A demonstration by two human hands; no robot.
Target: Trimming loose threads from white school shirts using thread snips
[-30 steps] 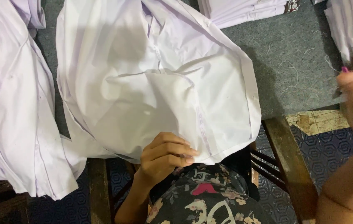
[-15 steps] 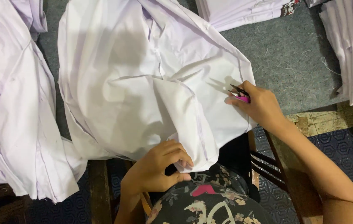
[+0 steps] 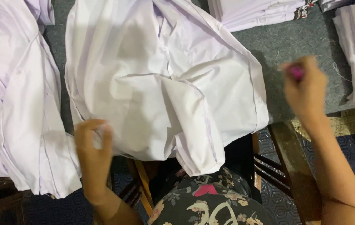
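Here the white garment (image 3: 152,79) lies spread over the grey table (image 3: 298,37), its lower hem spilling over the near edge toward the person's lap. The left hand (image 3: 92,143) is the nearer one: it sits at the garment's lower left corner, fingers curled against the hem, though motion blur hides whether cloth is truly pinched. The right hand (image 3: 304,89) is raised off to the garment's right, apart from the cloth, closed around a small pink tool (image 3: 297,73). The garment's long axis runs from the near edge away toward the far side. It looks thin, creased and limp, with a stitched seam along its right border and a fold bulging at the middle.
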